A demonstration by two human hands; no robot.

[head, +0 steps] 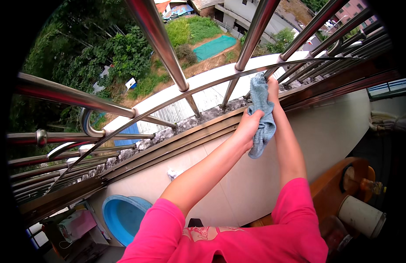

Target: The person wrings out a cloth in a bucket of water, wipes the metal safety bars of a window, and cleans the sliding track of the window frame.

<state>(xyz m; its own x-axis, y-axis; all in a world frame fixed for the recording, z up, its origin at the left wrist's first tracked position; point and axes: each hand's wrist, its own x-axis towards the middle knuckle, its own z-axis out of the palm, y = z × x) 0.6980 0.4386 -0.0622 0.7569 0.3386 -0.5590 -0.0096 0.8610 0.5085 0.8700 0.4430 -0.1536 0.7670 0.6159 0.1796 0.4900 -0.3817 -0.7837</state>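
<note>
A grey-blue cloth (262, 115) hangs bunched between my hands, in front of the window railing. My left hand (250, 126) grips its lower middle, with the thumb laid over the fabric. Higher up, my right hand (272, 88) holds the cloth's upper end against a stainless steel bar (270, 73). The fingers of that hand are mostly hidden behind the cloth and the bar. A thin flat metal rail (219, 79) crosses the upright bars just left of the cloth.
Below the hands runs a brown metal window track (189, 136), with rough concrete (203, 115) beyond it. A tiled sill (229, 177) carries a blue plastic basin (124, 213) and a small crumpled white item (173, 174). At right is a wooden surface (331, 184) beside a pale cylindrical container (360, 215).
</note>
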